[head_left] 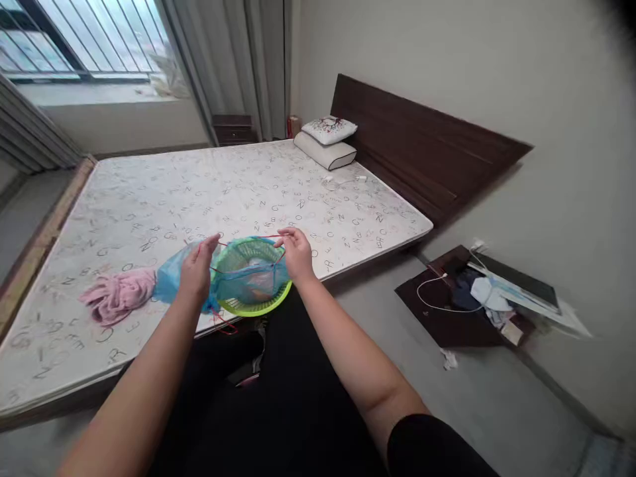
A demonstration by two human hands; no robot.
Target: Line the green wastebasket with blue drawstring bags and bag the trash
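Lime-green plastic forms the open-weave basket (252, 310) at the near edge of the bed, just above the wearer's black-clad lap; which of the two bears its weight cannot be told. Thin blue bag film (243, 283) lies across the basket, and something pale and reddish shows blurrily through it. A red string (268, 236) runs along the bag's top, reaching both hands. The right hand (297, 257) pinches it between thumb and fingertips at the far right of the rim. The left hand (196, 268) stands at the basket's left side, fingers together and pointing up, with the string meeting it near the fingertips; whether it grips there cannot be told. Beyond the left hand, more blue plastic (171, 268) lies on the mattress (189, 199), which is white with scattered letters, and reaches a crumpled pink cloth (119, 295). Near the dark wooden headboard (417, 136), a patterned cushion (329, 130) rests on a pale pillow (325, 152). To the right, a dark nightstand (427, 305) carries heaped cloth (489, 293) and a white cable (430, 306). Grey curtains (223, 59) hang beside the barred window (99, 40).
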